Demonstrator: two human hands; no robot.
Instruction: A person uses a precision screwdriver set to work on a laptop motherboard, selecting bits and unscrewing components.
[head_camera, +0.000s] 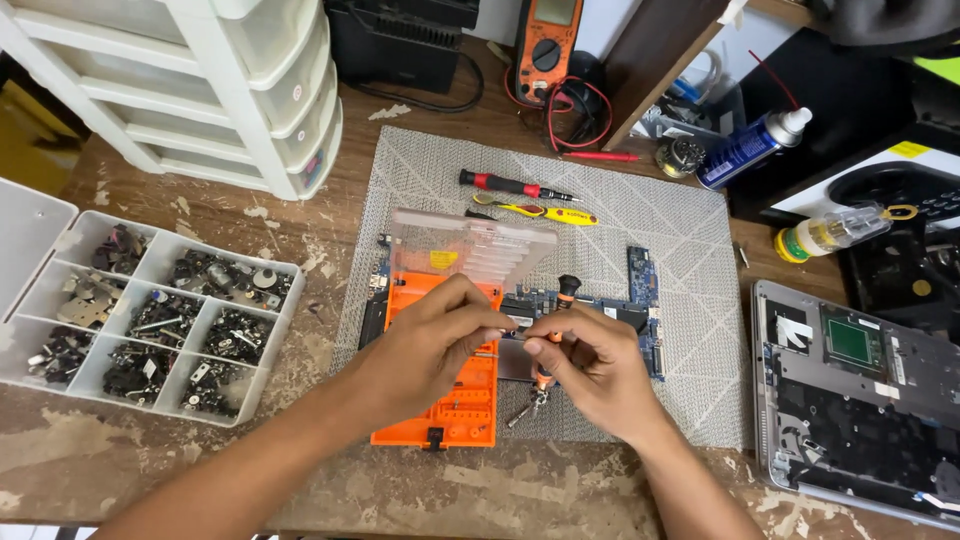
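My left hand (432, 343) pinches a small metal bit at its fingertips, meeting my right hand over the mat. My right hand (590, 368) grips an orange-and-black precision screwdriver (566, 292), whose cap sticks up above the fingers. Both hands hover over an open orange bit case (452, 412) with a clear lid (470, 245) and a blue laptop circuit board (640, 300). A loose metal bit (525, 408) lies below my right hand.
A grey patterned mat (650, 215) carries a red-black screwdriver (510, 185) and yellow tweezers (535, 211). A clear compartment tray of screws (150, 315) sits left, white drawers (230, 90) behind. An opened laptop shell (850, 400), spray can (750, 148), glue bottle (830, 232) and multimeter (545, 45) stand right and back.
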